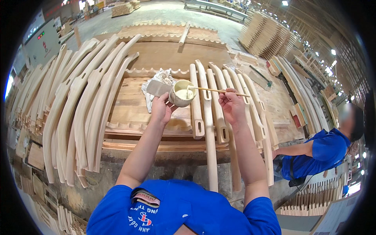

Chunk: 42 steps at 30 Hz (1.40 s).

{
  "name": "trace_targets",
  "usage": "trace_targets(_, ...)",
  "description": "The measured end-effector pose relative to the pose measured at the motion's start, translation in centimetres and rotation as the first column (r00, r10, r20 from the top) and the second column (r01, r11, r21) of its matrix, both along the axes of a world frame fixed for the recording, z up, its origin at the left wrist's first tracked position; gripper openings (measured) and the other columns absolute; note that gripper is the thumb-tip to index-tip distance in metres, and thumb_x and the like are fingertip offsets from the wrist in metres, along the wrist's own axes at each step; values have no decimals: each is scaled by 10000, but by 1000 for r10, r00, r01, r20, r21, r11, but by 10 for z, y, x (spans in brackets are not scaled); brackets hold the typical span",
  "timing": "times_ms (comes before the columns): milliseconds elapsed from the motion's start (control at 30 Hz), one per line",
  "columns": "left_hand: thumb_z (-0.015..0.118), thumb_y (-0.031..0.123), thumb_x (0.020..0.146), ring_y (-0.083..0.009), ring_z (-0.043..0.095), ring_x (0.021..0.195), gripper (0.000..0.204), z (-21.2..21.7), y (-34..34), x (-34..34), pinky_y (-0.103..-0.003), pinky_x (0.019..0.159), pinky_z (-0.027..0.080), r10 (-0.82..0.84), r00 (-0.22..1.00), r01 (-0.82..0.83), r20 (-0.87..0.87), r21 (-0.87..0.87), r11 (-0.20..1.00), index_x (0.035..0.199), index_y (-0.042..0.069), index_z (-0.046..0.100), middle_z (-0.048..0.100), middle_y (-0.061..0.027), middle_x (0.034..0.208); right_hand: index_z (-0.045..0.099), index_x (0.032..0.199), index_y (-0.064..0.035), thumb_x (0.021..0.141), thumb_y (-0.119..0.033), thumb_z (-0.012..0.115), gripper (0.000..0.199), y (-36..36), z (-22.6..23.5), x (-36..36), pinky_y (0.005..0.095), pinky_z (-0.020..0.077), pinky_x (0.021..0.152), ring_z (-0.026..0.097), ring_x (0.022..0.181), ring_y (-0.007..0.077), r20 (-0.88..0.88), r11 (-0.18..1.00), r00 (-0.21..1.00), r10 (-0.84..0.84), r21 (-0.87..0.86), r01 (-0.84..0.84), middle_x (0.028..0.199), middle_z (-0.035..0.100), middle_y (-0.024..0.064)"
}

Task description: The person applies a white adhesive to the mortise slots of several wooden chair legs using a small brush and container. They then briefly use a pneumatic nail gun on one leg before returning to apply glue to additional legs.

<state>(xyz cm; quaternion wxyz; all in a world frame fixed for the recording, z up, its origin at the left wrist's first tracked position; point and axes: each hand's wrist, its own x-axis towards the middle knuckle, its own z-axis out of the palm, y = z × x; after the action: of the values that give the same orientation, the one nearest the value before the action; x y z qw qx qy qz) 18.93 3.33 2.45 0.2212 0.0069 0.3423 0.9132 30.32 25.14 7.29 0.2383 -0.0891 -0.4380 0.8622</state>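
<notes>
My left hand (161,109) grips a small round pot (181,102) with pale cream paste (182,93) inside. A flat grey-brown pad (157,88), maybe a sanding pad, juts out beside the pot at the same fingers; whether they hold it too I cannot tell. Between the closed fingers of my right hand (232,105) is a thin wooden stick (219,91), its paste-coated end over the pot's mouth. Beneath the right hand lie several slotted pale wooden bars (199,105). A crumpled white cloth (149,102) lies behind the pad.
Long curved wooden pieces (88,74) are ranged along the left of the workbench (129,94), many overhanging its front edge. Scalloped wooden strips (156,126) cross the bench. At right, a co-worker in blue (319,154) reaches toward the bars. Stacked timber (266,35) stands farther back.
</notes>
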Motion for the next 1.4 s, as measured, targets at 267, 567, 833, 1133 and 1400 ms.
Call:
trace_targets(267,457,90,924,-288,579,1003,331,11,25,4,-503,821,541,-22,1000,22,6,3,1000,1249,98,396,511,-119,1153,549,756,-130,856,-285,664,217,2,-19,-9,224,405,463,502,494,71,184,984,978,-94,-134,120,608,552,-11)
trace_targets(567,480,118,914,-296,574,994,322,-12,24,-11,-511,844,522,-65,997,64,35,26,998,1220,44,413,511,-126,1150,573,797,-85,886,-222,601,167,22,0,-6,260,496,525,592,559,114,109,980,983,-151,-114,163,669,620,40)
trace_targets(833,488,133,907,-262,574,933,223,-54,4,-10,-481,759,532,-31,989,25,147,47,999,1124,115,439,517,-82,1043,547,772,-42,887,-223,581,218,46,21,-18,224,473,466,603,520,115,76,738,929,-363,632,236,665,618,76)
trace_targets(1133,493,139,915,-235,571,927,239,-68,-30,-6,-451,730,536,79,981,-83,177,10,997,1147,125,440,527,-76,1066,574,771,16,850,-252,571,280,32,26,-51,330,489,574,618,576,196,85,307,928,-363,951,33,629,605,115)
trace_targets(1400,500,150,918,-226,564,911,237,-69,-54,-8,-433,735,550,102,977,-108,185,21,994,1141,96,443,519,-76,1080,540,794,26,861,-195,541,231,15,44,-71,408,479,643,603,671,339,307,147,935,-178,948,-283,696,608,181)
